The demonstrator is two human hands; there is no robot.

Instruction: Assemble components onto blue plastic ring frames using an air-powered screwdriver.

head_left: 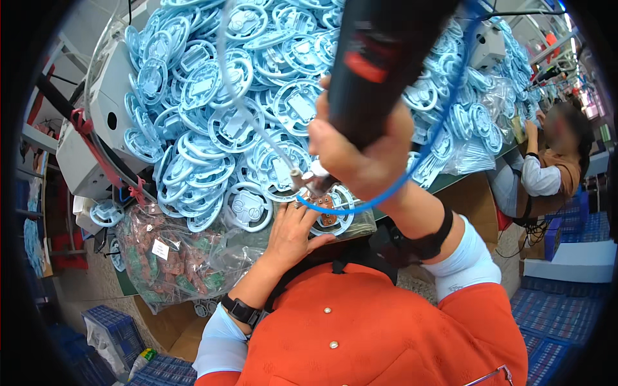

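One light-blue wheel-shaped plastic part (349,222) lies at the near edge of the bench, in front of the person's torso, with a brown circuit board (327,216) inside its rim. Right hand (367,151): fingers wrapped firmly around a black power screwdriver (373,71), nose pointed down at the part. Left hand (293,230): fingers extended beside the rim, thumb set apart; whether they grip or merely steady the part cannot be told. Status, as judged: fastening of this board appears under way, not verified complete; screw seating is hidden. Outstanding: a large heap of like wheel parts (251,206), with no brown board evident on the faces visible, and a clear plastic bag (143,283) of brown and green boards. Finished count: indeterminable.
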